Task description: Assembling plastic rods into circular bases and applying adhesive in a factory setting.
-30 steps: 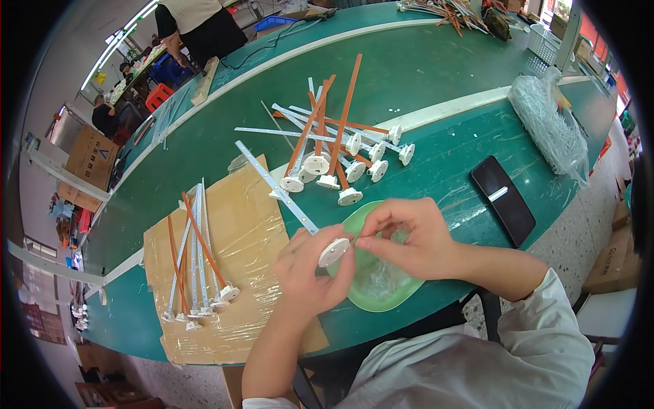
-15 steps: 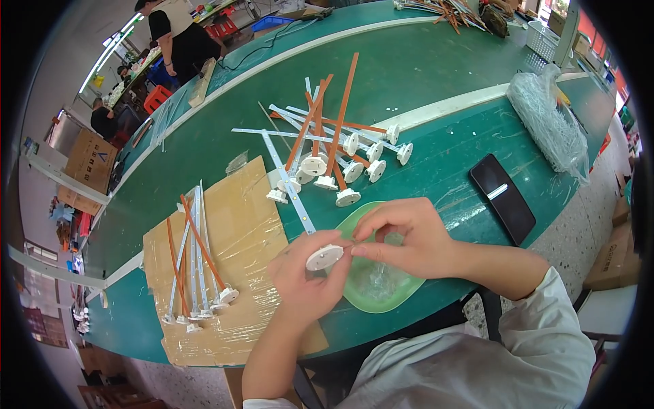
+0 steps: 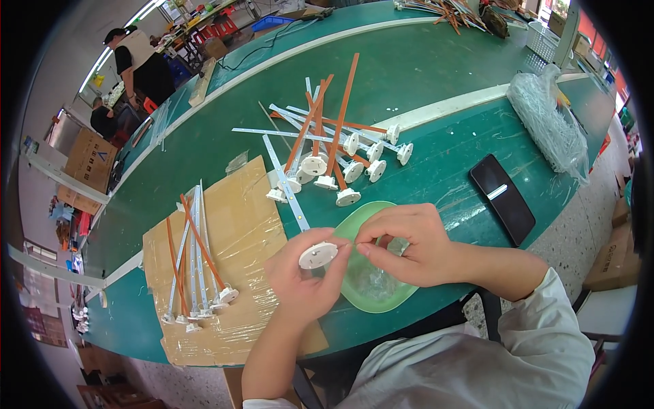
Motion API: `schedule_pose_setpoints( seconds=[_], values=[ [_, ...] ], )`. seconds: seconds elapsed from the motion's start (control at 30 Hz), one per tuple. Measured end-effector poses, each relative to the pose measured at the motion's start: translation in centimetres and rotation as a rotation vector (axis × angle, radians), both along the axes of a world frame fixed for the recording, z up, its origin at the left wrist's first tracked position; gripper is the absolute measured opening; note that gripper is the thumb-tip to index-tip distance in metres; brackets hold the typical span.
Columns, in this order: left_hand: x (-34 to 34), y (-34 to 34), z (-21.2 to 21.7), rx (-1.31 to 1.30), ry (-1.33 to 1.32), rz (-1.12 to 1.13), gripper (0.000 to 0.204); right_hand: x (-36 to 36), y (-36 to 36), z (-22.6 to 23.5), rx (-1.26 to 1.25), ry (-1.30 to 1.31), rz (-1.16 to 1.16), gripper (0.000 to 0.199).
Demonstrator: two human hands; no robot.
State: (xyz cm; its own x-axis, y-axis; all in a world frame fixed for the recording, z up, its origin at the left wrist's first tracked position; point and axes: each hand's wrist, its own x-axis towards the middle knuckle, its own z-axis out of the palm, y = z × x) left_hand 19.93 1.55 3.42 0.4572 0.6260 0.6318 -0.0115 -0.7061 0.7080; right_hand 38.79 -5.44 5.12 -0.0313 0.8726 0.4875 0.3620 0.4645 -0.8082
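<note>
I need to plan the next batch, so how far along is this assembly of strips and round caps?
Done, it seems: a small row of capped strips lies lined up on the cardboard sheet. In hand: the left hand holds a strip by its round white cap, and the right hand pinches at the cap's edge above the green dish. Left: a larger loose pile of strips and caps lies behind.

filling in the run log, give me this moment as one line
left hand: holds white round cap on long strip | right hand: fingertips pinched at cap edge | under hands: green dish | table: loose strip pile
</note>
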Motion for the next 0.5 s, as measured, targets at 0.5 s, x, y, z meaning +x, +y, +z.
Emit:
schedule_pose_setpoints(
  seconds=[0.5],
  values=[
    [-0.22, -0.6, 0.36, 0.135, 0.051, -0.009, 0.038, -0.29, -0.56, -0.16, 0.142, 0.033, -0.074, 0.01]
  ],
)
